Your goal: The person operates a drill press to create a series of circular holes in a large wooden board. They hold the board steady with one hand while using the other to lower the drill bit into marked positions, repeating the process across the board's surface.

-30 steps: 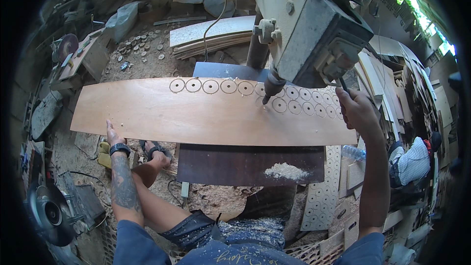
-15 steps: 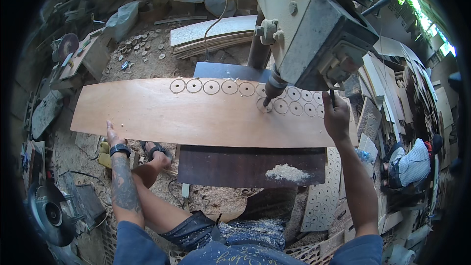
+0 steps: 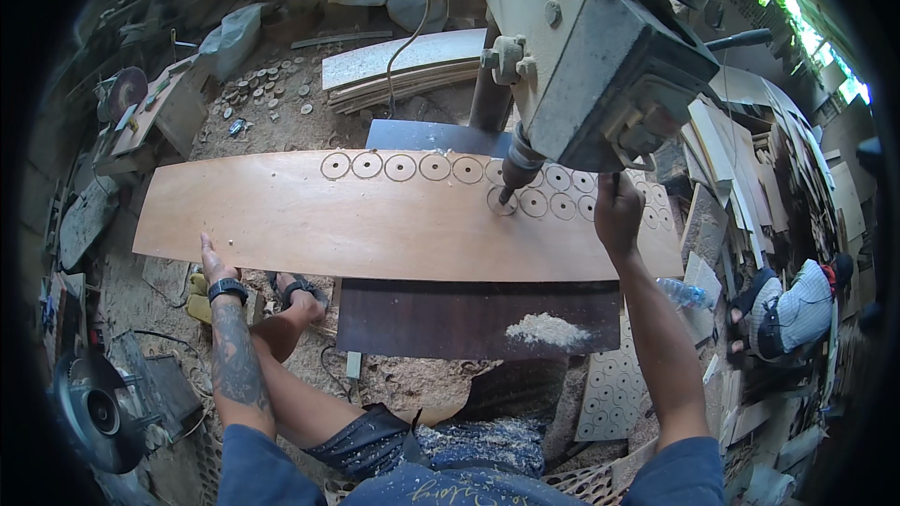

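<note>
This is a woodworking shop, and a dusty one. A big drill press (image 3: 586,66) stands over a long board (image 3: 356,220) marked with ring-shaped cuts. Sawdust lies heaped on a dark panel (image 3: 422,314) just below it, and shavings litter the floor (image 3: 398,379) around me. Loose wooden discs (image 3: 272,91) are scattered near a stack of long, pale boards (image 3: 441,53). Over on the right, planks and sheet offcuts (image 3: 717,155) lean in crowded, uneven piles.
</note>
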`<action>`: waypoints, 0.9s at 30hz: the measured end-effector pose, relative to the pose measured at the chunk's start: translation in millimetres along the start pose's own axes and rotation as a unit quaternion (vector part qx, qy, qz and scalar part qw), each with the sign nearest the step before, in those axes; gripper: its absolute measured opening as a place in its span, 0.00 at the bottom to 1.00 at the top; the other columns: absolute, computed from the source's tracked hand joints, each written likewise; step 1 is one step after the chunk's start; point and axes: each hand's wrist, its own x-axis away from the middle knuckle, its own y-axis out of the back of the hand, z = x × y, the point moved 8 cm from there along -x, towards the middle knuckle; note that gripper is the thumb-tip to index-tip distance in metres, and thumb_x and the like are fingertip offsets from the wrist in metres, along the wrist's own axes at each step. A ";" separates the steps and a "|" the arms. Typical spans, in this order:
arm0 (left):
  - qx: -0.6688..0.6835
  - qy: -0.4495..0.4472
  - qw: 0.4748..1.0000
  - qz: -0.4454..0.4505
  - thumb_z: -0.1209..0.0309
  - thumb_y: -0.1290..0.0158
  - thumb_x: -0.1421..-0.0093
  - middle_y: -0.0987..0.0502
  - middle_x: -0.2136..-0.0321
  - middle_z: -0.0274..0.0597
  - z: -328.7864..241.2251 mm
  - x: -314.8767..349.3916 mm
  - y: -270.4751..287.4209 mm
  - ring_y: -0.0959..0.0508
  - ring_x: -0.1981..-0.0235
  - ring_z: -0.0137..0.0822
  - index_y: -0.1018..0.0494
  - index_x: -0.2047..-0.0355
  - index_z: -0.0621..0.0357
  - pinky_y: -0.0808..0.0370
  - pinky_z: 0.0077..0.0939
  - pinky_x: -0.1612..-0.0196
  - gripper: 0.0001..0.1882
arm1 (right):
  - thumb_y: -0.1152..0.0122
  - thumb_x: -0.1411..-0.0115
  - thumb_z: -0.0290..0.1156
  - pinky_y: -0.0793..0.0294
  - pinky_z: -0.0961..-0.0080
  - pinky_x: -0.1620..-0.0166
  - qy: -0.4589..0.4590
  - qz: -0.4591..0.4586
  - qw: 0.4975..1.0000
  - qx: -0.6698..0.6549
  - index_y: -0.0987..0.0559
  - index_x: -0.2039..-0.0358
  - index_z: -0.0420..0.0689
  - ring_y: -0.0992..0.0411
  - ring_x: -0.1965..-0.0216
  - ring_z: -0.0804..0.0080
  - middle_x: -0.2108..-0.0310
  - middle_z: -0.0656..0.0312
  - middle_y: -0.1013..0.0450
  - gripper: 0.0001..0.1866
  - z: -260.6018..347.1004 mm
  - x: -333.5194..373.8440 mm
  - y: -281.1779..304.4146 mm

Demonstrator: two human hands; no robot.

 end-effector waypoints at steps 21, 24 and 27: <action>-0.024 -0.030 0.999 -0.022 0.49 0.48 0.34 0.27 0.43 0.47 2.7 26.7 -13.5 0.25 0.45 0.47 0.34 0.40 0.59 0.27 0.46 0.41 0.31 | 0.42 0.42 0.32 0.22 0.66 0.60 0.198 0.040 0.894 0.400 0.16 0.69 0.37 0.21 0.70 0.62 0.73 0.51 0.20 0.12 219.0 -258.3 110.9; -0.008 -0.026 0.999 -0.022 0.49 0.48 0.34 0.27 0.43 0.47 15.5 38.4 -29.3 0.25 0.45 0.47 0.34 0.40 0.59 0.27 0.46 0.41 0.31 | 0.43 0.41 0.33 0.22 0.67 0.60 0.143 0.069 0.901 0.403 0.16 0.68 0.37 0.21 0.70 0.63 0.72 0.52 0.20 0.13 210.1 -262.5 108.7; 0.002 -0.027 0.998 -0.053 0.48 0.49 0.34 0.27 0.44 0.48 18.6 45.6 -36.3 0.25 0.46 0.48 0.34 0.40 0.59 0.27 0.47 0.41 0.31 | 0.43 0.40 0.34 0.22 0.67 0.61 0.134 0.083 0.906 0.392 0.16 0.68 0.37 0.21 0.70 0.64 0.72 0.52 0.19 0.13 210.1 -261.6 112.0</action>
